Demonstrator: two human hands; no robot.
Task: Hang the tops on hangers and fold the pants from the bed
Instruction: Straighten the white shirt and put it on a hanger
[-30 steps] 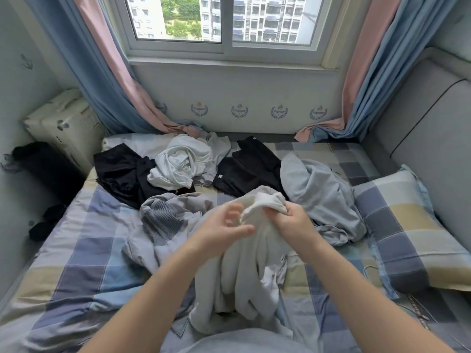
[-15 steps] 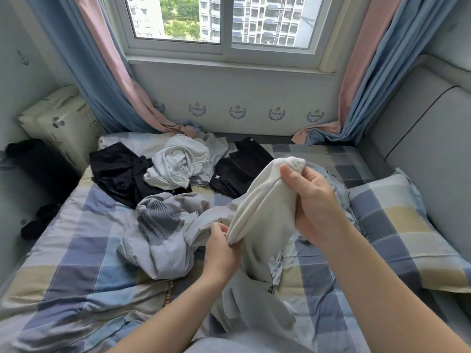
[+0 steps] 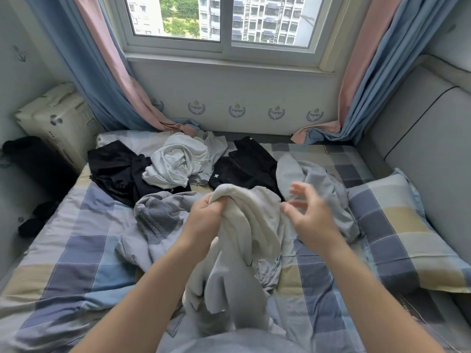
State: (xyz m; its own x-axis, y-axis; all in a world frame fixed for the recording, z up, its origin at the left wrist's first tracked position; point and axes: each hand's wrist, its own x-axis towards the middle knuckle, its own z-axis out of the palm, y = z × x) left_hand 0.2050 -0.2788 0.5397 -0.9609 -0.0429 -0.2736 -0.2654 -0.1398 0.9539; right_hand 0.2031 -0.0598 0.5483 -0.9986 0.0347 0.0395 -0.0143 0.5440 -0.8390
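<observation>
My left hand [image 3: 206, 215] grips the bunched top of a cream-white garment [image 3: 244, 240], which hangs down over the checked bed [image 3: 76, 256] toward me. My right hand [image 3: 309, 215] hovers just right of it, fingers spread and blurred, holding nothing. Behind lie a grey ribbed garment [image 3: 155, 217], a light grey one [image 3: 321, 184], a crumpled white top [image 3: 178, 161] and two black garments [image 3: 114, 169] [image 3: 247, 166]. No hanger is in view.
A checked pillow [image 3: 402, 225] lies at the right against a grey padded headboard [image 3: 420, 138]. Blue and pink curtains [image 3: 107, 80] frame the window. A cream suitcase [image 3: 56, 121] and dark items stand on the floor at the left.
My right hand has let go of the cream garment and opened. My left hand has moved up to grip its bunched top, and the garment has dropped lower.
</observation>
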